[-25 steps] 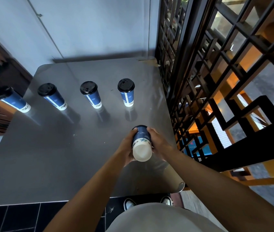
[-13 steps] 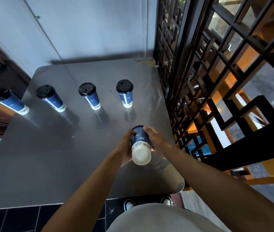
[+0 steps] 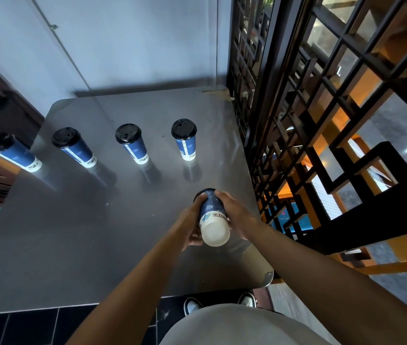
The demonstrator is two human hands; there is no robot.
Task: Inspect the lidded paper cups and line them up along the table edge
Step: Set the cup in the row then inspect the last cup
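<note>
Both hands hold one blue paper cup point(image 3: 211, 215) on its side above the steel table point(image 3: 78, 235), white base toward me, black lid pointing away. My left hand point(image 3: 190, 226) wraps its left side and my right hand point(image 3: 237, 214) its right side. Several more blue cups with black lids stand upright in a row across the far half of the table: one at the right point(image 3: 185, 139), one in the middle point(image 3: 131, 144), one further left point(image 3: 74, 146), and one at the left edge point(image 3: 12, 151).
A dark wooden lattice screen point(image 3: 297, 115) runs along the table's right side. A pale wall point(image 3: 122, 41) stands behind the table. Dark floor tiles point(image 3: 23, 327) and my shoes point(image 3: 192, 305) show below the near edge.
The cup in my hands has turned slightly, showing more of the printed band near its base. The camera view shifted a little; the standing cups have not moved.
</note>
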